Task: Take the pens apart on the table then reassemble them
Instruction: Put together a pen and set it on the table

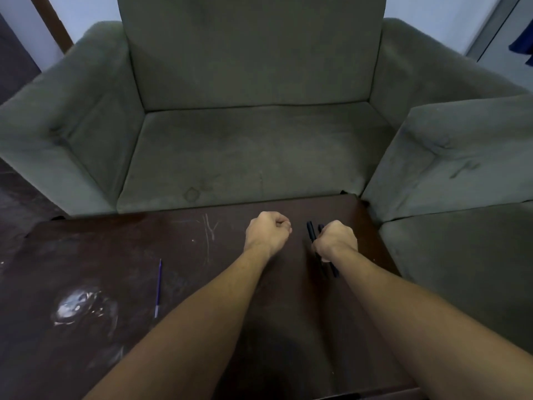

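The right hand [334, 239] is gripping two dark pens [311, 230]; the left hand [266, 233], beside them, is clenched, contents unseen. A blue refill [158, 287] is lying on the bench [115, 255] well left of them, suggesting disassembly underway.

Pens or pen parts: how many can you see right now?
3. Two dark pens are held in the right hand; a thin purple refill lies on the table, left. The closed left hand may hide more.

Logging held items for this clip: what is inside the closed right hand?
The right hand is closed on dark pens; two ends stick out above the fist and more below. Their middles are covered by the fingers, so the exact count is unclear. The left hand is fisted, contents hidden.
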